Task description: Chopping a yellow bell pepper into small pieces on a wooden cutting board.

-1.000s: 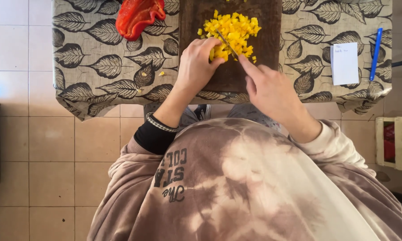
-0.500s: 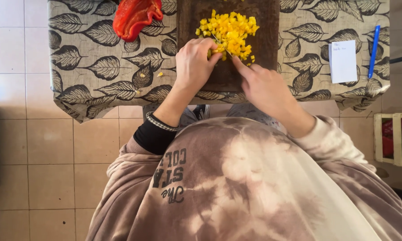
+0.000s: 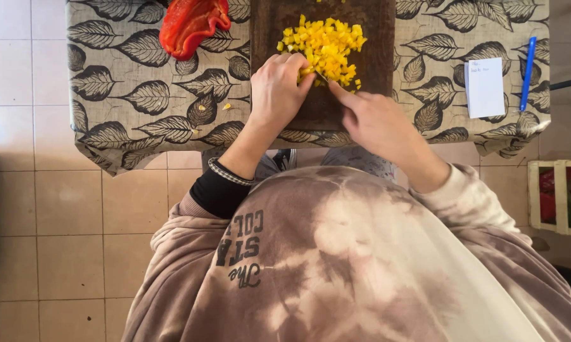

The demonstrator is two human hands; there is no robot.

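Note:
A dark wooden cutting board lies on a table with a leaf-patterned cloth. On it sits a pile of diced yellow pepper. My left hand rests on the board with curled fingers pressing against the near edge of the pile. My right hand grips a knife; only a short bit of blade shows, touching the yellow pieces beside my left fingertips. The knife handle is hidden inside the hand.
A red pepper piece lies left of the board. A small white notepad and a blue pen lie at the right. One yellow scrap sits on the cloth. A crate stands on the tiled floor at right.
The knife blade has swung from a long diagonal across the pile to a short position at its near edge. My right hand moved closer to my left hand.

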